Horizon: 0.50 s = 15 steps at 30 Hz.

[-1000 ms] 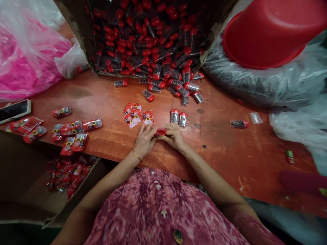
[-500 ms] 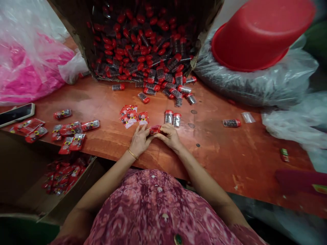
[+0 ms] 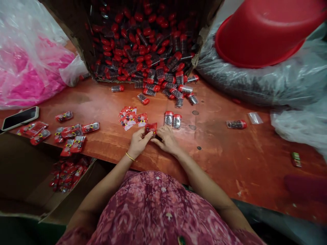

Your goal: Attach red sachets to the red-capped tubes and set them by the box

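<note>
Near the table's front edge my left hand (image 3: 138, 143) pinches a small red printed packet (image 3: 151, 128) between thumb and fingers. Close against the packet's right side is my right hand (image 3: 167, 139), its fingers bent and its thumb pointing left. A dark patch lies between that thumb and forefinger, and what they grip there is hidden. Just behind my right hand two clear red-capped bottles (image 3: 172, 119) with dark contents stand upright. Several flat red printed sleeves (image 3: 130, 117) lie behind my left hand.
A large carton (image 3: 83, 51) spills red-capped bottles (image 3: 153, 86) at the back. Filled red packets (image 3: 73, 131) and a phone (image 3: 20, 118) lie left, above an open box (image 3: 48, 214). At right are a red tub (image 3: 265, 37), a loose bottle (image 3: 236, 124) and plastic bags (image 3: 255, 85).
The red packet has turned to show more of its printed face and shifted slightly left in my left hand. My right hand's fingers have loosened from it and bent. The view has shifted slightly.
</note>
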Each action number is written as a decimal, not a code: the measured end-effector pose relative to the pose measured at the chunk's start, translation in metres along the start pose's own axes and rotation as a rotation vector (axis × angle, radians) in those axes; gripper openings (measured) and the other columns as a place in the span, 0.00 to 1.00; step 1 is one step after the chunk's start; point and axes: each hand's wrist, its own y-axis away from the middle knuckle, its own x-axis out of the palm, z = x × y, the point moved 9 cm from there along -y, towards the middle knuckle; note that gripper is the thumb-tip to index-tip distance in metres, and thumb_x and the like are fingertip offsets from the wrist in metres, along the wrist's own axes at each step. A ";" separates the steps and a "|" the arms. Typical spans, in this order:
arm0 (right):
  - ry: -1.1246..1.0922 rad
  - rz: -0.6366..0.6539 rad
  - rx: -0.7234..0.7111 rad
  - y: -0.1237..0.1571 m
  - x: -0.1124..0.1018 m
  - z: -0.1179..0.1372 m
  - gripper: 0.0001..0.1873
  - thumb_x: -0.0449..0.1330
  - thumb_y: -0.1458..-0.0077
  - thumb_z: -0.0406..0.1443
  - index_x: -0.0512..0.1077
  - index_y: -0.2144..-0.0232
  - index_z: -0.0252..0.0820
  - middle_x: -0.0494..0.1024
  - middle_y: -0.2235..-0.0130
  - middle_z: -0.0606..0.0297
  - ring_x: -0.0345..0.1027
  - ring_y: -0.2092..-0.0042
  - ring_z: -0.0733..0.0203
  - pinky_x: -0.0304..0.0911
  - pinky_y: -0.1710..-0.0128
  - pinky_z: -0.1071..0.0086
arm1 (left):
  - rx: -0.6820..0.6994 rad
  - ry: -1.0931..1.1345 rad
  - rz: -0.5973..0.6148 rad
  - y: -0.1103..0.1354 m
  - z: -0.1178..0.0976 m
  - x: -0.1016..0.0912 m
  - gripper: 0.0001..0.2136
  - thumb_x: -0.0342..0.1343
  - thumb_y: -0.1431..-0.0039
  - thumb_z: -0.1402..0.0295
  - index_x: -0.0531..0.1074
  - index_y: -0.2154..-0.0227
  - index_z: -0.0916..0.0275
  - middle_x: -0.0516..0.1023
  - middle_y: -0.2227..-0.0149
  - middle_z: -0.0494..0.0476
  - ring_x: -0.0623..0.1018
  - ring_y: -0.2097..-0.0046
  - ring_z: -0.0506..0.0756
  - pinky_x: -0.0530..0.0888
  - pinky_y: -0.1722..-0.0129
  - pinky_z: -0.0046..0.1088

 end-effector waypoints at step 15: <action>-0.122 0.043 0.245 -0.004 0.003 0.018 0.10 0.52 0.44 0.37 0.61 0.77 0.43 0.66 0.74 0.65 0.59 0.69 0.60 0.55 0.65 0.66 | -0.014 0.021 -0.404 -0.017 -0.008 -0.035 0.22 0.57 0.51 0.55 0.55 0.89 0.61 0.51 0.86 0.43 0.52 0.80 0.46 0.52 0.80 0.25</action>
